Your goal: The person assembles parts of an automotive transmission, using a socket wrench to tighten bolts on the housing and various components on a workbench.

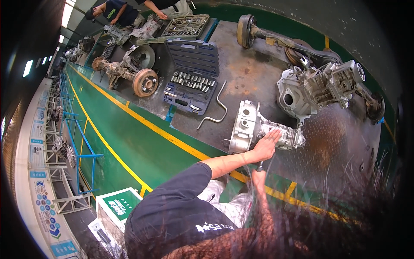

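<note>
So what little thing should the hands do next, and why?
Perhaps the right hand should check its dark hand tool is seated: the tool's far end is hard to see beside the gearbox, while the left hand rests on top, possibly steadying it.

rusty-drum axle [145, 83], upper L; blue rail [89, 155], mid-L; grn/wht box [118, 206], lwr L; co-wkr [118, 11], top L

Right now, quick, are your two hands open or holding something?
Left hand: open, resting on the silver gearbox.
Right hand: closed on a dark tool handle.
</note>
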### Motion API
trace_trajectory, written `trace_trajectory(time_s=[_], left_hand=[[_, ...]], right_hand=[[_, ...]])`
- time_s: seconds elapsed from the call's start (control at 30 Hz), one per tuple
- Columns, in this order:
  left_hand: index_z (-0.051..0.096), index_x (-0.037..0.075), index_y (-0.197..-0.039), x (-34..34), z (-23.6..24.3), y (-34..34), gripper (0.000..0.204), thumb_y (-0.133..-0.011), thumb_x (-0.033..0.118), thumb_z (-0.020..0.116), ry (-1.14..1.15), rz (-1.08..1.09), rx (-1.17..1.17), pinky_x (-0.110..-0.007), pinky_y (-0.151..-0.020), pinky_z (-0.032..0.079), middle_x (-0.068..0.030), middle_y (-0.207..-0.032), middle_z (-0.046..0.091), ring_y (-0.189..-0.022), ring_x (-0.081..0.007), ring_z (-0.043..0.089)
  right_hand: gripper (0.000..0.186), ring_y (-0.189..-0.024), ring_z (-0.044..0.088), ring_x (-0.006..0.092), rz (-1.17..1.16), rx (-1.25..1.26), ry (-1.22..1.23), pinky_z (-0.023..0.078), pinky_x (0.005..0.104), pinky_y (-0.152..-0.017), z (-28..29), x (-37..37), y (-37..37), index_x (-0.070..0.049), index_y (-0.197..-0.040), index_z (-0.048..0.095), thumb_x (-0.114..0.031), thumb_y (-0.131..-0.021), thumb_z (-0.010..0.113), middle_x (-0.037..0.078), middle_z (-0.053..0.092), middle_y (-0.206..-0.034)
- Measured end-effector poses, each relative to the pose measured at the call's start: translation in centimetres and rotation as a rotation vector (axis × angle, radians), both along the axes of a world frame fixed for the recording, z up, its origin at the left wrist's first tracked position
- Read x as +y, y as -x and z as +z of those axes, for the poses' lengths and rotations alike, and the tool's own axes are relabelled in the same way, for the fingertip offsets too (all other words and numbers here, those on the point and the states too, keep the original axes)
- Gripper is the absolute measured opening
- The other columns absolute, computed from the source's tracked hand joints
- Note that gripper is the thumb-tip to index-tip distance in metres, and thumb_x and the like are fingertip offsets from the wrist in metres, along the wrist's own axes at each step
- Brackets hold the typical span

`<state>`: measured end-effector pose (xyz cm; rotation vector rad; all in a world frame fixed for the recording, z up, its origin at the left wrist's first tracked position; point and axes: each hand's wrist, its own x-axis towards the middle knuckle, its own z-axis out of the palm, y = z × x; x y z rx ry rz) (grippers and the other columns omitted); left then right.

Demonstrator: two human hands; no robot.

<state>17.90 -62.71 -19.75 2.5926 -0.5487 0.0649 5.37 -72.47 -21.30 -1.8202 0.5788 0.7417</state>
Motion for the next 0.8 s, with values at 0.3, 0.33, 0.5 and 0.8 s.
trace_trajectory(time_s=[0.3, 0.33, 0.5, 0.8], left_hand=[[0.029, -0.012, -0.152, -0.5, -1.2, 0.0, 0.07, -0.09, 0.013, 0.049, -0.086, 0.002, -0.095, -0.045, -0.127, 0.014, -0.0256, -0.161, 0.029, -0.152, -0.0349, 0.024], [0.029, -0.012, -0.152, -0.5, -1.4, -0.2, 0.07, -0.09, 0.013, 0.049, -0.085, 0.004, -0.098, -0.045, -0.127, 0.014, -0.0256, -0.161, 0.029, -0.152, -0.0349, 0.024], [0.029, -0.012, -0.151, -0.7, -0.9, -0.1, 0.073, -0.086, 0.012, 0.051, -0.035, -0.002, -0.055, -0.046, -0.126, 0.013, -0.0264, -0.161, 0.028, -0.153, -0.0371, 0.022], [0.026, -0.01, -0.153, -0.9, -0.5, -0.3, 0.078, -0.085, 0.013, 0.054, 0.021, -0.003, -0.011, -0.048, -0.126, 0.014, -0.0268, -0.161, 0.026, -0.153, -0.0384, 0.021]], right_hand=[[0.038, -0.035, 0.051, 0.0202, -0.199, 0.094, -0.28, 0.038, 0.0361, -0.034, -1.0, 4.0, 1.3, 0.001, -0.066, 0.053, -0.019, -0.096, 0.063, 0.008, 0.053, -0.051], [0.039, -0.035, 0.052, 0.0205, -0.19, 0.171, -0.227, 0.038, 0.0362, -0.034, -0.2, 2.9, 0.8, 0.0, -0.063, 0.051, -0.017, -0.097, 0.06, 0.008, 0.051, -0.049], [0.028, -0.05, 0.065, 0.0263, 0.29, -0.039, 0.195, 0.051, 0.0455, -0.056, -0.2, -5.1, -2.0, 0.007, -0.066, 0.061, -0.018, -0.079, 0.065, 0.018, 0.061, -0.056], [0.024, -0.07, 0.073, 0.0347, 0.459, -0.065, 0.274, 0.055, 0.047, -0.066, -1.8, -8.7, -3.6, 0.005, -0.075, 0.067, -0.018, -0.078, 0.069, 0.024, 0.068, -0.07]])
